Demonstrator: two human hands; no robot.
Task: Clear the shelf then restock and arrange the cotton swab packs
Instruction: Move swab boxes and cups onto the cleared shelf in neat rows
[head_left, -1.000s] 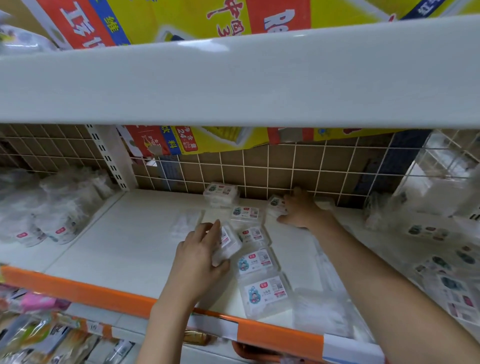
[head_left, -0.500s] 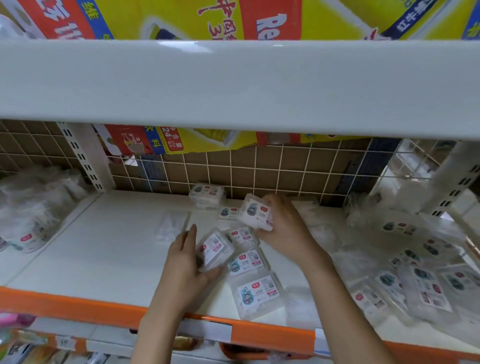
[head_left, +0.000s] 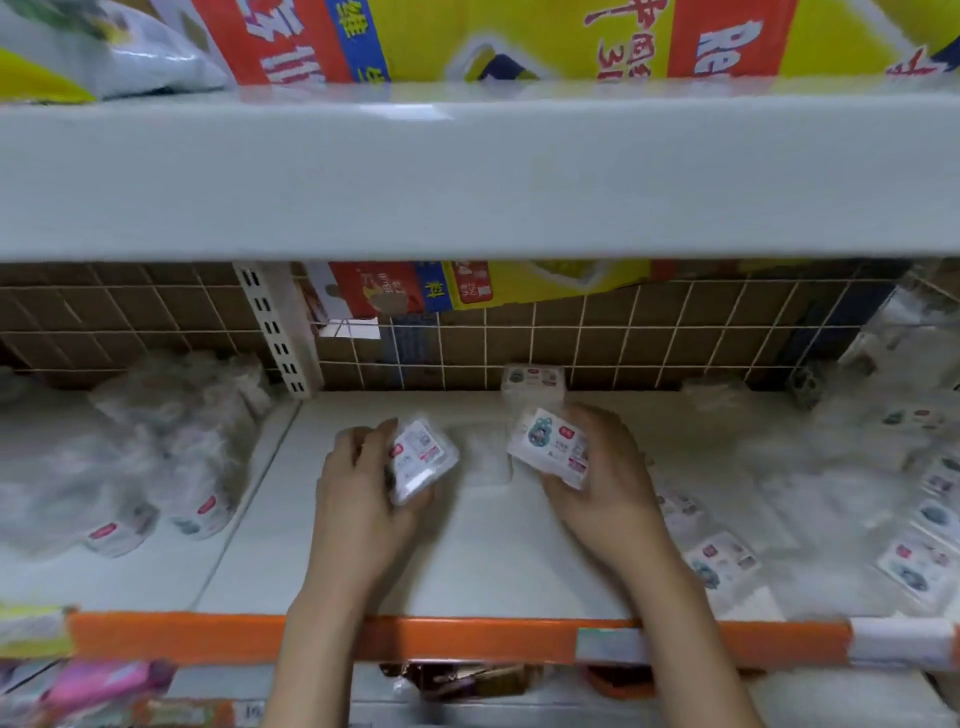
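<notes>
- Left hand (head_left: 363, 499) curled round one small clear cotton swab pack (head_left: 422, 460), thumb on the near edge, fingers (head_left: 358, 441) wrapped behind, label tilted up and to the right
- Right hand (head_left: 608, 483) clamped on a second pack (head_left: 553, 448), cartoon label facing up, lifted just clear of the shelf (head_left: 467, 561)
- Both hands full, then, one pack apiece, held side by side over the bare middle of the shelf, a small gap between them
- Looks like the gathering-up stage: best to keep each pack flat and square in the grip, pinching by the rigid edges rather than the lid, so nothing pops open or slips
- Worth carrying both off together to one pile, labels the same way up, to save sorting later
- Straight behind the right hand, one more stacked pack (head_left: 534, 382) standing against the wire grid back (head_left: 597, 338), untouched
- A faint clear pack or wrapper lying flat between the hands, too blurred to tell which
- Off to the right, a loose scatter of packs (head_left: 722, 564) lying flat, running out to the shelf's far end, near the right wrist
- Off to the left, past the upright, bagged bundles (head_left: 156, 467) heaped well apart from both hands
- Orange shelf lip (head_left: 208, 636) crossing under both forearms
</notes>
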